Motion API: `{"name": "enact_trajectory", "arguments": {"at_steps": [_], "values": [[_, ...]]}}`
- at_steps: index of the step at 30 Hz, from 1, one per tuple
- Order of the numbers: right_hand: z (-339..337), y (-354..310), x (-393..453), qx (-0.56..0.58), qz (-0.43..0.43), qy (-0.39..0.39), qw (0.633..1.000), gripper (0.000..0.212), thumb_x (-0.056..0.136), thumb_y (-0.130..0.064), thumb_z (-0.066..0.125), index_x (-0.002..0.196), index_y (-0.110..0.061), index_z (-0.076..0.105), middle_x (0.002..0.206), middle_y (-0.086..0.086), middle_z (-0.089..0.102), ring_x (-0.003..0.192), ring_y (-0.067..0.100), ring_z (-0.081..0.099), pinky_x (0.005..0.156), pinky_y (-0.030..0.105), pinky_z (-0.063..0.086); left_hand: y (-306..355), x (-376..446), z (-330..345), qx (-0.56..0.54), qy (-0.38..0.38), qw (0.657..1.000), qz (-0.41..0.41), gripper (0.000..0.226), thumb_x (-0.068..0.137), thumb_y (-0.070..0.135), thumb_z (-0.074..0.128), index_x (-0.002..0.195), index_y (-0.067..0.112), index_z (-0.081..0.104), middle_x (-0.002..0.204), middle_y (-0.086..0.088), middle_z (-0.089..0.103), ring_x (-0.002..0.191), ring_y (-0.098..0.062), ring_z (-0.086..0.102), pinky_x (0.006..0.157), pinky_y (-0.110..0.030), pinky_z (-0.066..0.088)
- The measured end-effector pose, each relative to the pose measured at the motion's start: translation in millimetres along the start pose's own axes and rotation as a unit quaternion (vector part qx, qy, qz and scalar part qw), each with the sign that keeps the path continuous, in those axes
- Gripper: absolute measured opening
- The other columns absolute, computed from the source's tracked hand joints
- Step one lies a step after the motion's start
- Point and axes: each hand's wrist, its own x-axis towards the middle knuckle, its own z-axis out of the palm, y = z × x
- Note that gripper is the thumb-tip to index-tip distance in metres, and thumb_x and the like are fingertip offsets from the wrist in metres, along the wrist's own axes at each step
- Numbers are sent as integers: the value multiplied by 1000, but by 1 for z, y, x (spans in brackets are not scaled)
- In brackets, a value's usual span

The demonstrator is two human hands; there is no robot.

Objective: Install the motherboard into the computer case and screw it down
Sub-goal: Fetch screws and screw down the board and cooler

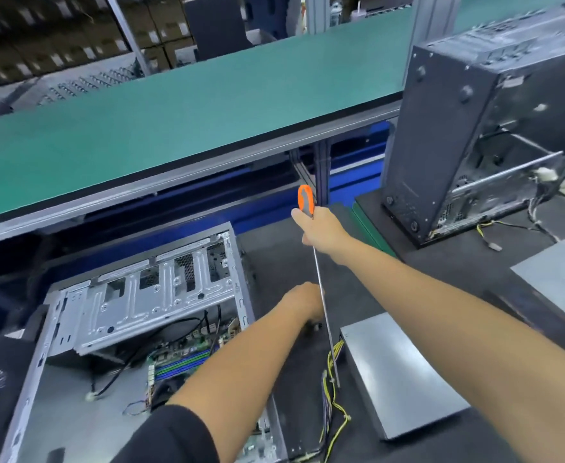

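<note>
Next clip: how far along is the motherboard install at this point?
Done: the motherboard already lies inside the open case. In hand: the right hand holds a long screwdriver by its orange grip, tip down outside the case near the power supply; the left hand reaches to the mat beside the case, what it touches is hidden. Left: screwing down; no screw being driven is visible.

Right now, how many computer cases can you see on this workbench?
2. An open silver metal case lies on its side at lower left, holding the green motherboard. A black tower case stands upright at upper right. Others may sit outside the picture.
</note>
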Motion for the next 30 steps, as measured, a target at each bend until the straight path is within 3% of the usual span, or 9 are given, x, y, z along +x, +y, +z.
{"name": "enact_trajectory", "arguments": {"at_steps": [6, 10, 12, 15, 17, 20, 22, 25, 30], "values": [[-9, 18, 18, 35, 7, -33, 999, 37, 94, -30, 47, 66, -19, 27, 60, 0, 27, 53, 17, 33, 53, 29, 28, 1, 21, 9, 30, -22, 999, -16, 35, 79, 9, 74, 110, -1, 59, 109, -16, 60, 98, -34, 63, 65, -33, 45], [-9, 19, 25, 37, 2, -59, 998, 37, 95, -29, 47, 64, -19, 27, 57, -1, 28, 51, 15, 34, 54, 27, 31, 2, 24, 5, 35, -23, 999, -10, 18, 79, 6, 72, 86, 2, 56, 94, -13, 59, 92, -34, 63, 63, -32, 46], [-7, 17, 26, 30, -1, -68, 997, 36, 94, -29, 47, 65, -19, 28, 58, -1, 30, 52, 14, 36, 52, 24, 32, 1, 24, 3, 33, -30, 999, -17, 27, 80, 4, 69, 69, 7, 44, 82, -10, 54, 86, -33, 63, 63, -34, 47], [-2, 14, 26, 23, -4, -79, 997, 36, 95, -29, 46, 65, -18, 29, 59, 0, 32, 51, 14, 37, 50, 22, 34, 2, 21, 3, 40, -38, 998, -13, 11, 82, 5, 64, 89, -2, 58, 81, -15, 52, 96, -35, 63, 73, -39, 54], [1, 13, 24, 21, -2, -82, 996, 37, 95, -29, 46, 65, -18, 30, 59, 0, 32, 51, 14, 37, 51, 23, 33, 1, 20, 2, 54, -42, 998, -5, 26, 83, 5, 62, 105, -8, 57, 71, -12, 45, 99, -34, 62, 80, -43, 54], [3, 10, 22, 22, -5, -86, 996, 38, 96, -30, 47, 64, -19, 29, 56, -2, 29, 44, 11, 35, 47, 22, 29, 1, 16, -6, 58, -41, 997, 8, 12, 84, 9, 62, 88, -3, 60, 65, -7, 40, 76, -30, 63, 69, -39, 54], [0, 4, 19, 17, -11, -84, 996, 38, 96, -31, 47, 64, -19, 30, 55, -3, 29, 38, 7, 35, 44, 21, 28, -1, 10, -15, 22, -13, 999, 27, 10, 82, 7, 60, 74, 1, 60, 75, -13, 56, 71, -30, 60, 67, -36, 53], [-8, -17, 15, 26, -31, -73, 996, 37, 97, -32, 47, 66, -19, 31, 54, -3, 26, 37, 7, 31, 41, 19, 28, -11, -2, -33, -79, 61, 993, 70, 12, 83, 5, 57, 85, 3, 69, 97, -12, 68, 90, -25, 63, 80, -31, 53], [-19, -78, 5, 67, -87, -18, 994, 38, 97, -33, 48, 66, -22, 31, 54, -2, 27, 39, 11, 28, 39, 17, 19, -38, -43, -56, -323, 155, 923, 138, 6, 81, 10, 67, 75, 10, 69, 78, -9, 71, 66, -11, 61, 65, -26, 52]]}}
